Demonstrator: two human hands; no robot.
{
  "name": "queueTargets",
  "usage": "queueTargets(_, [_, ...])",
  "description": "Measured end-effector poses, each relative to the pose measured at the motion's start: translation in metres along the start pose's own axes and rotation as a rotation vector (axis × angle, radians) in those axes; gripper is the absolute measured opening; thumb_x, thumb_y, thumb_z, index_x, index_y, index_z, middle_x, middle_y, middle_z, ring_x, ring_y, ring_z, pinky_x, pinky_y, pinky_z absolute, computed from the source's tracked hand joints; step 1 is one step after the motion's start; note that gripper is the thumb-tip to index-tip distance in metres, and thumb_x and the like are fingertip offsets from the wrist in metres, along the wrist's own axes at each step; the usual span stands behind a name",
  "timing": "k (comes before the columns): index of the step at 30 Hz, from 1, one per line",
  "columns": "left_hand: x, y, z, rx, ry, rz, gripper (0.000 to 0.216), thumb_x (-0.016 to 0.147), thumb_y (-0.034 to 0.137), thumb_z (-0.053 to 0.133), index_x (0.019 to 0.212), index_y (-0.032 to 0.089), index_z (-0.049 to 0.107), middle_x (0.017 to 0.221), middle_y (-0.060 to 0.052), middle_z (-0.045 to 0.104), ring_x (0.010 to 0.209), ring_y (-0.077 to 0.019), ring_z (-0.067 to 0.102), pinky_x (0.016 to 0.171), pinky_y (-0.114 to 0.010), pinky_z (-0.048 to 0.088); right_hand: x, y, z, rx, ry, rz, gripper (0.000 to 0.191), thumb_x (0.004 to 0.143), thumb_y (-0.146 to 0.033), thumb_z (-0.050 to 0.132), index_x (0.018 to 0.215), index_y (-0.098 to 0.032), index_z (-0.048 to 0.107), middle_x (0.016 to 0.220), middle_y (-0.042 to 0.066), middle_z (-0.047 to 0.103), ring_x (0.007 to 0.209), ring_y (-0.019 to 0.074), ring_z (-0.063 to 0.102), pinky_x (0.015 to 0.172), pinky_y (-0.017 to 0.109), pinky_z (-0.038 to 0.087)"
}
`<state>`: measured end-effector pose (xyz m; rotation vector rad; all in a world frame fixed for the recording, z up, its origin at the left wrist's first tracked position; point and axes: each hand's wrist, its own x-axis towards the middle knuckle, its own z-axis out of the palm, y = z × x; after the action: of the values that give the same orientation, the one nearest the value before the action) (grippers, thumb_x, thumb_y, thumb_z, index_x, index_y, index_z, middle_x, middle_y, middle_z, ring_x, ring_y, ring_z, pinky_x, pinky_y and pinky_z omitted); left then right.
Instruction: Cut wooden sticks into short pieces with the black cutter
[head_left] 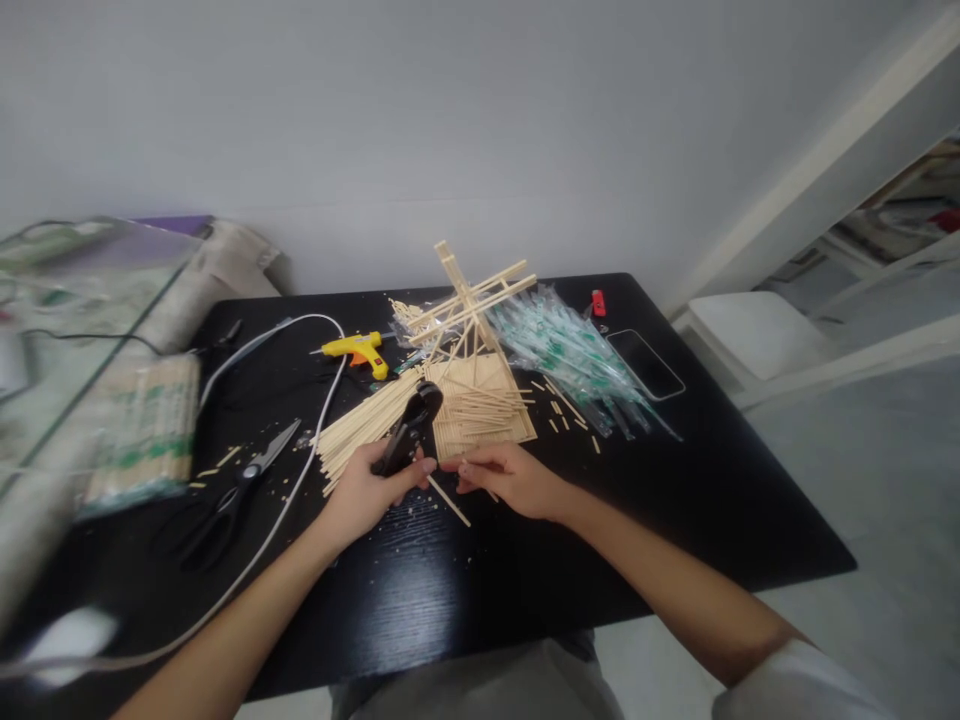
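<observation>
My left hand (371, 492) is closed around a black hand tool (409, 425) with a rounded head; its exact kind is unclear. From the fingertips of that hand a thin wooden stick (450, 503) slants down over the table. Close beside it, my right hand (521, 482) pinches a thin wooden stick (493, 494), mostly hidden by the fingers. Just beyond both hands lies a flat panel of sticks (487, 375) with loose cut sticks (480, 408) on top. A stick framework with crossed arms (472, 300) rises at its back. Long sticks (367, 415) are heaped to the left.
A yellow glue gun (364, 352) lies at the back left, near a white cable (300, 480). Open scissors (240, 490) and a stick pack (142, 425) are further left. On the right are plastic wrappers (570, 350), a phone (646, 363) and a red object (598, 303).
</observation>
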<state>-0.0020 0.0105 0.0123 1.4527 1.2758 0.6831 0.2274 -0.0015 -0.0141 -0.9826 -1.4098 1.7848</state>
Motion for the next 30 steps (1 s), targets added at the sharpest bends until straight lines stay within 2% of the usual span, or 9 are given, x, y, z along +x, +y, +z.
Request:
queueTargets(6, [0.006,0.021,0.003,0.196,-0.054,0.144,0.031,0.086,0.046,0.07,0.075,0.018,0.066,0.066,0.002,0.065,0.06,-0.012,0.054,0.059,-0.023,0.043,0.001,0.0,-0.005,-0.094,0.025,-0.029,0.038,0.084,-0.052,0.076,0.095,-0.017,0.083,0.089,0.006,0.08,0.084,0.022,0.073,0.083,0.034,0.056])
queueTargets(9, [0.01,0.034,0.007,0.307,-0.033,0.219,0.026,0.087,0.042,0.069,0.077,0.019,0.067,0.07,0.002,0.066,0.068,-0.0142,0.057,0.064,-0.024,0.044,0.002,0.001,-0.004,-0.097,0.035,-0.051,0.042,0.088,-0.055,0.071,0.101,-0.017,0.082,0.092,0.007,0.081,0.084,0.0223,0.074,0.08,0.034,0.057])
queueTargets(15, [0.024,0.048,0.02,0.491,0.008,0.242,0.024,0.089,0.04,0.063,0.077,0.02,0.066,0.066,0.004,0.065,0.064,-0.0147,0.056,0.062,-0.025,0.039,0.006,0.005,-0.007,-0.059,0.054,-0.154,0.052,0.089,-0.062,0.065,0.111,-0.017,0.077,0.11,0.011,0.078,0.094,0.0263,0.076,0.086,0.04,0.059])
queueTargets(18, [0.029,0.051,0.024,0.498,0.018,0.244,0.024,0.089,0.04,0.063,0.074,0.02,0.064,0.064,0.003,0.065,0.063,-0.0152,0.056,0.061,-0.025,0.039,0.007,0.001,-0.014,-0.19,0.059,-0.242,0.043,0.095,-0.055,0.06,0.108,-0.018,0.078,0.112,0.009,0.078,0.102,0.0274,0.074,0.098,0.043,0.055])
queueTargets(21, [0.033,0.051,0.026,0.481,0.038,0.252,0.021,0.088,0.038,0.064,0.076,0.021,0.067,0.066,0.003,0.067,0.064,-0.0156,0.059,0.062,-0.025,0.041,0.008,-0.003,-0.019,-0.325,0.073,-0.301,0.036,0.098,-0.048,0.059,0.103,-0.019,0.079,0.113,0.008,0.078,0.107,0.0269,0.072,0.101,0.042,0.051])
queueTargets(25, [0.032,0.052,0.027,0.482,0.052,0.268,0.017,0.088,0.036,0.065,0.08,0.021,0.068,0.07,0.002,0.07,0.067,-0.0159,0.061,0.064,-0.025,0.042,0.009,-0.002,-0.021,-0.379,0.12,-0.297,0.029,0.097,-0.041,0.063,0.103,-0.018,0.079,0.104,0.006,0.079,0.1,0.0249,0.072,0.093,0.037,0.054])
queueTargets(30, [0.026,0.052,0.028,0.479,0.051,0.31,0.02,0.09,0.037,0.065,0.078,0.021,0.066,0.065,0.004,0.066,0.062,-0.0138,0.057,0.061,-0.024,0.04,0.009,0.002,-0.02,-0.468,0.214,-0.366,0.022,0.094,-0.038,0.068,0.101,-0.019,0.078,0.1,0.007,0.078,0.093,0.0233,0.071,0.084,0.033,0.054])
